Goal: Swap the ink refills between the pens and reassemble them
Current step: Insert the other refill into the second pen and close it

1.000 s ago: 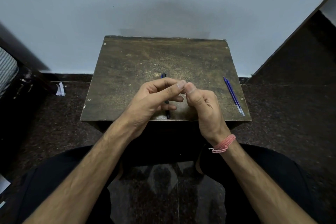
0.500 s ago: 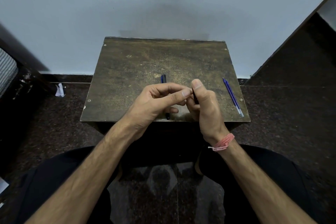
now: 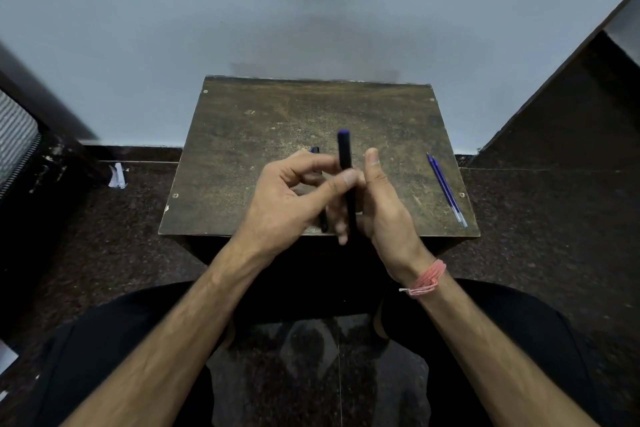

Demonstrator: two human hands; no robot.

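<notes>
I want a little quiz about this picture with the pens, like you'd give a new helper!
1. True or false: the two thin blue ink refills lie on the worn brown wooden table, by its right edge.
2. Which hand wears the pink thread band? A left, B right.
3. Fill in: the left hand and right hand hold the black ____ pointing away from the person.

Key: 1 true; 2 B; 3 pen barrel.
</notes>
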